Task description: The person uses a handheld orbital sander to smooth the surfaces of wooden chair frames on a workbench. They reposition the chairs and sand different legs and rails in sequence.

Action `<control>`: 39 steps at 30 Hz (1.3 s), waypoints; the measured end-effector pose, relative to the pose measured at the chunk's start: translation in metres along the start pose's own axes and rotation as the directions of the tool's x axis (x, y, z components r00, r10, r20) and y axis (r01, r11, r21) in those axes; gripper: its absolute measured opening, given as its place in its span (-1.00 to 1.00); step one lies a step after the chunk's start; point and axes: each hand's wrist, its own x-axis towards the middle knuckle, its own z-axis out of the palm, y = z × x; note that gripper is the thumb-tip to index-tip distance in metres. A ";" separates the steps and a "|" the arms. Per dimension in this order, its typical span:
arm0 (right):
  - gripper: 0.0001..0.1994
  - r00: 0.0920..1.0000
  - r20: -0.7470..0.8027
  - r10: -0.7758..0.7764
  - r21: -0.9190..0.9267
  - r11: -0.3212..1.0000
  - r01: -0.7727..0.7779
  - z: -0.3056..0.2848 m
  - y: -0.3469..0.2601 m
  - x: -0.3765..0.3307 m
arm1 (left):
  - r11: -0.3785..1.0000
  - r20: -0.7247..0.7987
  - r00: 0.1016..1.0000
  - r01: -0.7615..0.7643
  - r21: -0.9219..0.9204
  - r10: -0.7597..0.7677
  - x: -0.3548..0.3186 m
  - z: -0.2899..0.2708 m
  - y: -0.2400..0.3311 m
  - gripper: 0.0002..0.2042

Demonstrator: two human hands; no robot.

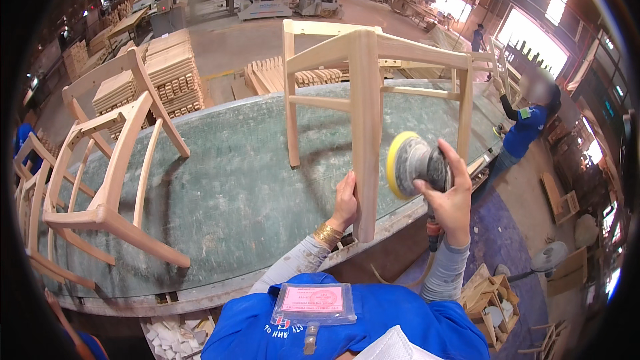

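Observation:
A bare wooden chair frame [365,113] stands on the green worktable right before me. My left hand [345,201] is against the lower part of its nearest leg; the leg hides some of the fingers, which look wrapped round it. In my right hand [450,193] is a round orbital sander [420,163] with a yellow-edged pad and a dusty grey body. The pad is tilted up on edge, facing the near leg, with a small gap between them. A hose runs down from the sander's handle beside my right forearm.
The green worktable [233,193] bears more wooden chair frames [110,180] at left. A co-worker in blue [527,130] handles a chair at the right end. Stacked wooden parts [157,70] lie beyond. A wooden box [493,307] and a fan [549,257] stand at lower right.

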 end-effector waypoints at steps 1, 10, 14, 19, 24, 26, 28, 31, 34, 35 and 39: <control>-0.26 1.000 -0.027 -0.009 -0.031 0.999 0.008 -0.001 0.000 0.002 | 1.000 0.007 1.000 0.011 -0.007 -0.011 0.000 0.000 0.000 -0.58; -0.32 0.976 -0.040 -0.213 -0.153 0.967 0.205 0.040 -0.046 0.077 | 0.995 -0.036 0.998 -0.042 0.093 0.046 -0.008 -0.010 -0.022 -0.58; -0.32 0.974 -0.042 -0.221 -0.223 0.953 0.206 0.048 -0.057 0.105 | 1.000 -0.015 1.000 0.000 0.024 0.000 -0.019 0.000 -0.013 -0.58; -0.32 0.977 -0.030 -0.210 -0.225 0.954 0.198 0.045 -0.059 0.104 | 0.998 -0.010 1.000 -0.015 0.054 0.016 -0.019 -0.005 -0.016 -0.57; -0.30 0.984 -0.007 -0.179 -0.265 0.949 0.171 0.049 -0.072 0.105 | 1.000 -0.016 1.000 0.019 -0.005 -0.019 -0.017 -0.007 -0.021 -0.56; -0.30 0.985 -0.033 -0.170 -0.271 0.950 0.155 0.046 -0.070 0.111 | 0.994 -0.002 0.997 0.078 -0.082 -0.079 -0.020 -0.002 -0.018 -0.57; -0.29 0.983 -0.028 -0.181 -0.265 0.950 0.168 0.043 -0.065 0.112 | 0.993 -0.002 0.997 0.083 -0.082 -0.083 -0.020 -0.001 -0.015 -0.57; -0.29 0.982 0.021 -0.189 -0.207 0.960 0.189 0.039 -0.062 0.108 | 0.998 -0.006 0.999 0.050 -0.044 -0.050 -0.020 -0.002 -0.013 -0.58; -0.27 0.983 -0.016 -0.180 -0.238 0.956 0.171 0.040 -0.068 0.122 | 0.989 0.013 0.996 0.092 -0.113 -0.091 -0.021 -0.002 -0.013 -0.58; -0.27 0.981 -0.042 -0.189 -0.246 0.954 0.174 0.038 -0.067 0.123 | 0.989 0.016 0.995 0.097 -0.113 -0.096 -0.021 -0.001 -0.012 -0.58; -0.29 0.975 0.033 -0.218 -0.171 0.960 0.221 0.026 -0.046 0.100 | 0.999 -0.014 0.999 0.036 -0.008 -0.036 -0.020 0.002 -0.005 -0.59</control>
